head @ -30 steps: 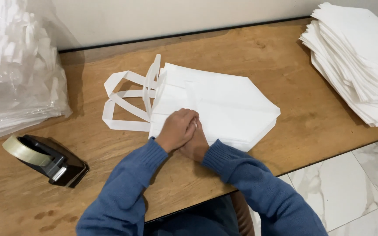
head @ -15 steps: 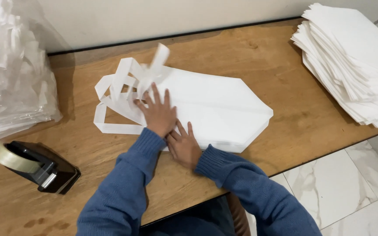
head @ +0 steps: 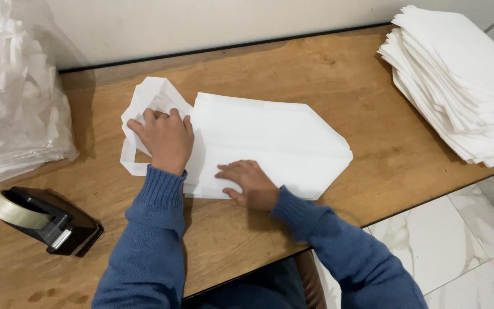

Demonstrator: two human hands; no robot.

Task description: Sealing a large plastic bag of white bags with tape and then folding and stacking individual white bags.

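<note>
A white folded bag (head: 270,140) lies flat on the wooden table (head: 338,74), its right end folded to a point. Its white strap handles (head: 147,100) are bunched at the left end. My left hand (head: 166,137) is closed around the gathered handles and presses them against the bag's left edge. My right hand (head: 250,183) lies flat, fingers spread, on the bag's near edge and holds it down. Both arms are in blue knit sleeves.
A tall stack of white folded bags (head: 464,74) sits at the table's right end. A pile of clear plastic packs (head: 12,109) fills the far left. A black tape dispenser (head: 47,220) stands at the near left. Tiled floor (head: 441,246) shows below the table's edge.
My left hand has slid left from the bag's middle and gathered the loose handles into a bunch. My right hand has spread flat on the near edge.
</note>
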